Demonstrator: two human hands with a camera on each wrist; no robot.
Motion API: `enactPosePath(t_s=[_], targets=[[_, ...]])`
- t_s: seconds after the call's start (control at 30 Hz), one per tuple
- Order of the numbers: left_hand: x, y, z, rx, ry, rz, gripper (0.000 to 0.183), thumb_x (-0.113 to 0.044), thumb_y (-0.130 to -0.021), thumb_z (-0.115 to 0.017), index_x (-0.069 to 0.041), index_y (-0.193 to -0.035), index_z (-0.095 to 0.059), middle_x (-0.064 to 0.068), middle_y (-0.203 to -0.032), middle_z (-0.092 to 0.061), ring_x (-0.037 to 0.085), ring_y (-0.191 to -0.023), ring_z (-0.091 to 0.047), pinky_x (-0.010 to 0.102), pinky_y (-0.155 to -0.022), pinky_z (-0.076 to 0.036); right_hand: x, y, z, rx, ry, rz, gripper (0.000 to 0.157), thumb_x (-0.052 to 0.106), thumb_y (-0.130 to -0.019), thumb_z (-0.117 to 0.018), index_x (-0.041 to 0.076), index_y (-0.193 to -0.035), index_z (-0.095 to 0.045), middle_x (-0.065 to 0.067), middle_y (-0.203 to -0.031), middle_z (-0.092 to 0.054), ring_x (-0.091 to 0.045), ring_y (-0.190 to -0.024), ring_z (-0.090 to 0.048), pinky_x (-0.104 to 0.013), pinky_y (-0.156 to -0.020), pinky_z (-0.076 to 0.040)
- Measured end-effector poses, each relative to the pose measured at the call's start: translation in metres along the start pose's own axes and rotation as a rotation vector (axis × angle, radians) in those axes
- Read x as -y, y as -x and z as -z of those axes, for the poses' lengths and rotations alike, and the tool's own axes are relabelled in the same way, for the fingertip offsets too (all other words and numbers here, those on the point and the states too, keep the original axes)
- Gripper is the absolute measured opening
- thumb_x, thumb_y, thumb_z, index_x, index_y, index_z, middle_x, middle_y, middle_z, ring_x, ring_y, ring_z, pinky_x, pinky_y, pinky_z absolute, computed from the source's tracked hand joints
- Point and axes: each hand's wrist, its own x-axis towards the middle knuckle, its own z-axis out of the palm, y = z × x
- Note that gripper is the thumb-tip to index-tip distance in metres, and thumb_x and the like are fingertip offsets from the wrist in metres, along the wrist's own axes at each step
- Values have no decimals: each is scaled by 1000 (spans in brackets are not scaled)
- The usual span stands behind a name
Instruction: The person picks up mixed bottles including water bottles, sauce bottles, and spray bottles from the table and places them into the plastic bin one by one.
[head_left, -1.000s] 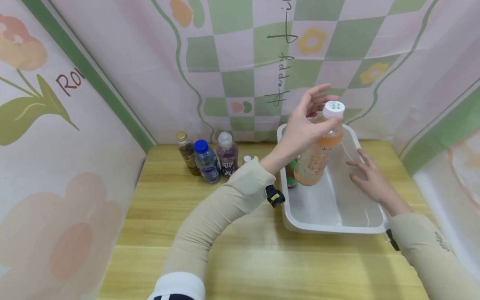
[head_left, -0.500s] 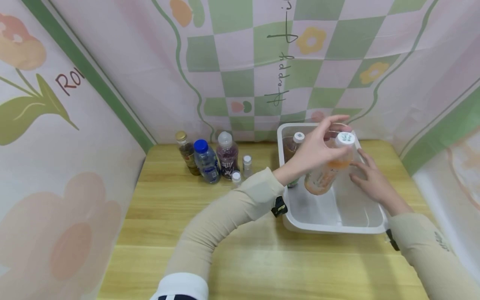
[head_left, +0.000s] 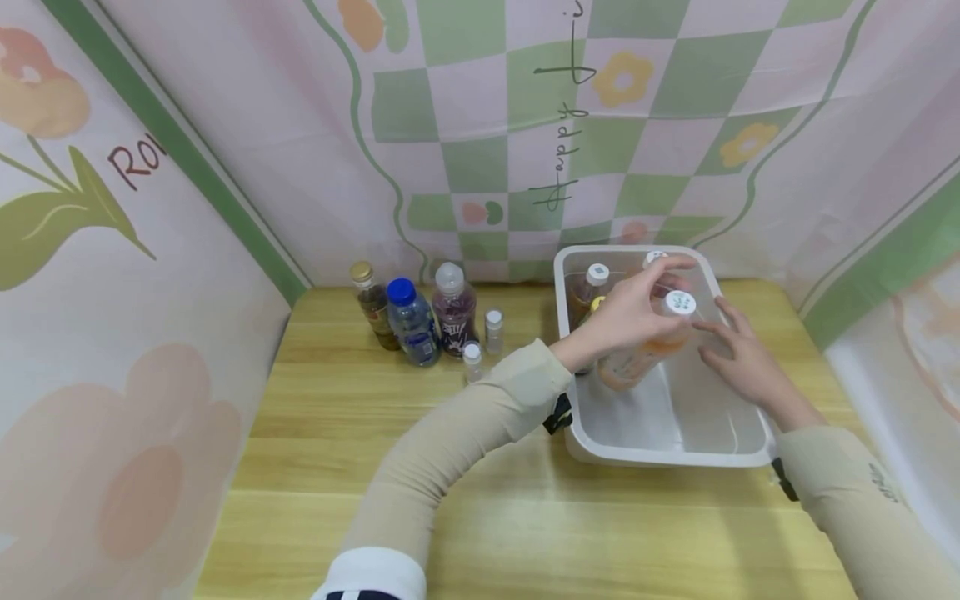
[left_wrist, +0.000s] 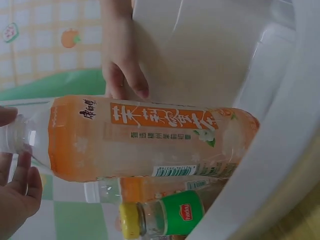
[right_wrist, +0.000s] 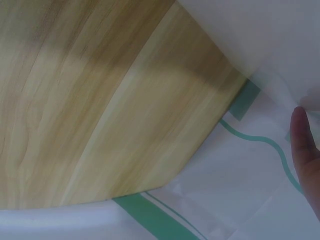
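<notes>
Head view: the left hand point(head_left: 628, 315) pinches the orange-labelled bottle point(head_left: 628, 368) at its capped end, thumb and fingers clamped on it, and holds it tilted inside the white bin point(head_left: 675, 457). The right hand point(head_left: 746, 360), fingers extended and apart, lies at the bin's right wall. In the left wrist view, a yellow-capped bottle point(left_wrist: 181, 212) shows just beside the held bottle.

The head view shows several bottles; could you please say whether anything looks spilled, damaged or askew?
No spill or damage shows. Only the jasmine tea bottle seems to lean, held near its cap in the left hand.
</notes>
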Motion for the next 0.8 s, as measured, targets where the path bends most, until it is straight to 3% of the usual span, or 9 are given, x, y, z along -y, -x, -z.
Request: enactPosePath(t_s=[0.33,0.8], targets=[[14,-5,-6,5,27,123,70,-3,-82,-71,-19,-143,-39,1,-126,-63,9,-116,-59,7,-92,-41,2,0,0,-6,15,2,43,13,-95,-51,-7,-132,-45,-21,-160,5,-65,-132,-13,-83,-89,-20],[33,-10,-19,-70,136,168,70,5,-80,-70,-15,-140,-41,8,-123,-65,14,-114,-62,5,-86,-44,3,0,1,-9,7,3,43,12,-94,-52,-8,-132,-46,-21,-160,4,-64,-133,-12,-83,-91,-20]])
